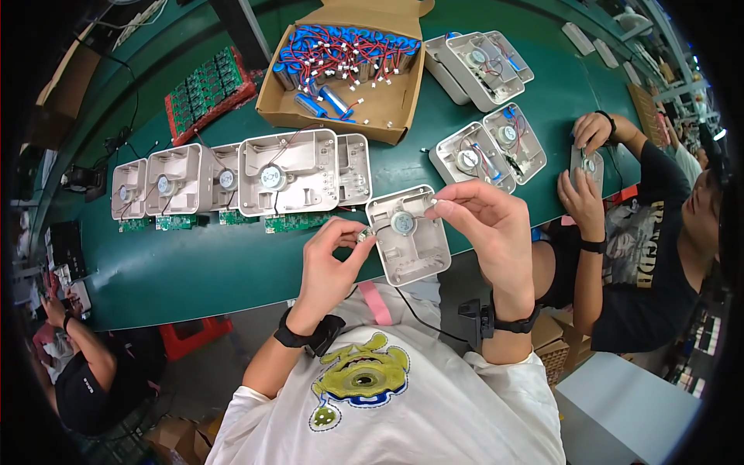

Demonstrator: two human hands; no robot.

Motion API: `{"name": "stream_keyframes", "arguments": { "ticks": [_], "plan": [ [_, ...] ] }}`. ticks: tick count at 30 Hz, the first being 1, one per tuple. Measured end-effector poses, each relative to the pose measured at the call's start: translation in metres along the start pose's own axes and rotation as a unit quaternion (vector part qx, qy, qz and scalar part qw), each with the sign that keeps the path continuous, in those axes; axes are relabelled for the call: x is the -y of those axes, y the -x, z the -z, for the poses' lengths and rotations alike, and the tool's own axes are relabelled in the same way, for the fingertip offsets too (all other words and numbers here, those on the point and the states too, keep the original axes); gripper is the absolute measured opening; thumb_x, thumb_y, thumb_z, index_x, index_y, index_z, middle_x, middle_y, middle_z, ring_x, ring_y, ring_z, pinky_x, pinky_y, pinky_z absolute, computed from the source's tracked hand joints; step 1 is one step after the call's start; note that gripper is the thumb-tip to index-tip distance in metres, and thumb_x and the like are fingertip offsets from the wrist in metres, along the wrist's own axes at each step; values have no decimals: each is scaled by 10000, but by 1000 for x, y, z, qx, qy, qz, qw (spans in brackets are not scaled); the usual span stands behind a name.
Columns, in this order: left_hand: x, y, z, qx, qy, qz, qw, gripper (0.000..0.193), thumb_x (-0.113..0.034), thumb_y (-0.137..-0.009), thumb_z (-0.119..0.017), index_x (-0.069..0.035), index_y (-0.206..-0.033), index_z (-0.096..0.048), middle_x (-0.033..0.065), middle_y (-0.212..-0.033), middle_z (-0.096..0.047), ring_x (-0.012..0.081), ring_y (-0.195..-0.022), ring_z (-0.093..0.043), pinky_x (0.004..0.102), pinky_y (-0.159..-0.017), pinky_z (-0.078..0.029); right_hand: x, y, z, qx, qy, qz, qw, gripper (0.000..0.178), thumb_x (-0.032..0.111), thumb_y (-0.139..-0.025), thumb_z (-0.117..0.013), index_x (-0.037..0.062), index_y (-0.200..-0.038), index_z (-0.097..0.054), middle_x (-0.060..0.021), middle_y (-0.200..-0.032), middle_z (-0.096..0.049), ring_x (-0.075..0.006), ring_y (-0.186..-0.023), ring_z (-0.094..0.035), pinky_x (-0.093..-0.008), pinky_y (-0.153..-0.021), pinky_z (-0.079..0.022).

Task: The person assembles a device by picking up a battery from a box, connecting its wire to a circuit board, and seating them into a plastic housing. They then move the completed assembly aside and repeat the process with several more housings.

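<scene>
In front of me, at the table's near edge, lies an off-white plastic housing (422, 260), open side up, with a round speaker (403, 223) inside it. My left hand (335, 260) is closed at the housing's left side, pinching a small green circuit board (364, 235) between thumb and fingertips. Over the housing's upper right corner, my right hand (488, 225) pinches a small white connector (435, 202). A thin wire seems to run from that connector toward the speaker. Most of the board is hidden by my left fingers.
Several similar housings (291, 147) stand in a row at left, green boards beneath them. Behind sits a cardboard box (380, 128) of blue wired batteries, beside stacked circuit boards (205, 89). More housings (504, 139) lie right. A co-worker (635, 256) handles one at far right.
</scene>
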State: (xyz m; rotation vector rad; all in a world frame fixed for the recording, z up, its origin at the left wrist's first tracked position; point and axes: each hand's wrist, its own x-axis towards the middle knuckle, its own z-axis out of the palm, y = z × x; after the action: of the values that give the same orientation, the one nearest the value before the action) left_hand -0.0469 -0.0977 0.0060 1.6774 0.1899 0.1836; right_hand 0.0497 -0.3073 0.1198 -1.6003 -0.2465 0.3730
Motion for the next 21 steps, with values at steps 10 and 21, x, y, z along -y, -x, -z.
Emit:
{"name": "stream_keyframes", "arguments": {
  "ticks": [10,21],
  "plan": [
    [-3,4,-4,-22,42,6,999,216,18,-918,-803,41,-1112,-710,91,-1010,-696,145,-838,-735,271,-741,-598,-13,3,-21,26,179,28,983,103,12,-965,-750,-48,-1039,-713,-92,-943,-756,-165,-861,-726,-300,-788,-564],
    [0,9,-6,-34,40,-26,998,247,44,-898,-809,43,-1132,-732,98,-1044,-704,143,-858,-713,266,-755,-603,-47,6,-54,62,374,120,918,65,16,-912,-728,-2,-956,-683,-142,-815,-670,-325,-739,-658,-427,-688,-527]
  ]
}}
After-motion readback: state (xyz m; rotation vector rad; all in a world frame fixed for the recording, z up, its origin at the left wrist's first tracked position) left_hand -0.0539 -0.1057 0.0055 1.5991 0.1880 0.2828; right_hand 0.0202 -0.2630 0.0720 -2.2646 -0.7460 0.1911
